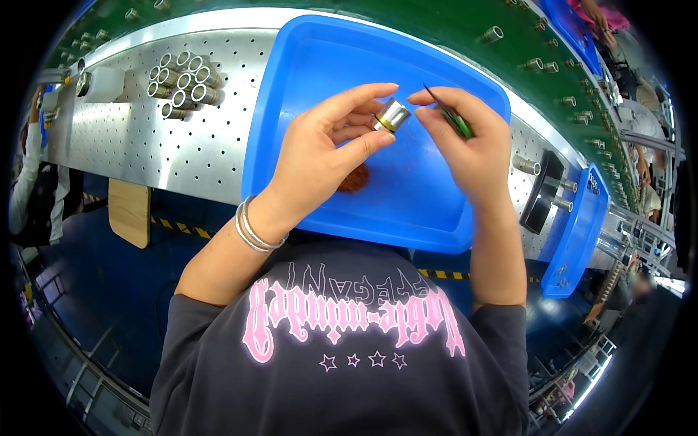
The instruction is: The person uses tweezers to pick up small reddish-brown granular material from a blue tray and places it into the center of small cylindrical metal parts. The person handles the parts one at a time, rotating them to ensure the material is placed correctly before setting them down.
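My left hand (309,149) grips a short silver metal sleeve (393,113) with a yellowish band near its lower end. The sleeve is tilted and sits between the thumb and fingers. Just to its right, my right hand (476,149) is closed on a small green-handled tool (458,123) with a thin, dark, pointed tip. That tip points up and left, apart from the sleeve; the tool's exact kind I cannot make out. Both hands are above a large blue plastic tray (291,43). A reddish-brown clump (354,179) lies in the tray, partly hidden by my left hand.
Several similar sleeves (184,78) stand grouped on the perforated metal bench (233,138) at left. More parts sit on the green conveyor belt (465,43) beyond. At right are a sleeve (526,166), a black holder (542,192) and a smaller blue tray (578,232). Other people work around the edges.
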A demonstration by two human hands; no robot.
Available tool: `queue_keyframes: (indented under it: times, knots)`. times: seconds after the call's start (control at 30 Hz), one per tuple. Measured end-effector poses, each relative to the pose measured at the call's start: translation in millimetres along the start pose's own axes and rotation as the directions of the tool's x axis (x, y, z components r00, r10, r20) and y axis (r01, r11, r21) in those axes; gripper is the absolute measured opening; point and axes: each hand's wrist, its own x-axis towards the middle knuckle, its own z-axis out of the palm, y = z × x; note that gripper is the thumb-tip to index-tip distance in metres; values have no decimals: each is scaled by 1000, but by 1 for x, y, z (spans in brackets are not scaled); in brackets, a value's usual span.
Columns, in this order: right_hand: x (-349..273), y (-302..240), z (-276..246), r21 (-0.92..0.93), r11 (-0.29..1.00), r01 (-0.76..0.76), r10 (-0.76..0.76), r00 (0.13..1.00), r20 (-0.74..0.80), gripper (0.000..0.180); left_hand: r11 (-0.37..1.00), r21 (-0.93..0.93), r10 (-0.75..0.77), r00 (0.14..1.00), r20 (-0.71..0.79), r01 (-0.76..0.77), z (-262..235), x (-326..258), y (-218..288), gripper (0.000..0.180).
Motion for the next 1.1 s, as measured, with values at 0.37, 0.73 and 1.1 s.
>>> queue_keyframes:
  times: [0.37, 0.73, 1.1]
  knots:
    - [-19, -18, 8, 291, 955, -64, 72, 997, -18, 7, 943, -302, -142, 990, 8, 137, 1, -6, 5, 43]
    - [-26, -13, 12, 657, 742, -138, 152, 988, 36, 9, 847, -483, -221, 973, 63, 223, 8, -7, 4, 50]
    - [-16, -10, -18, -125, 990, 67, -70, 997, -20, 18, 991, -120, -53, 997, 52, 59, 13, -7, -1, 51]
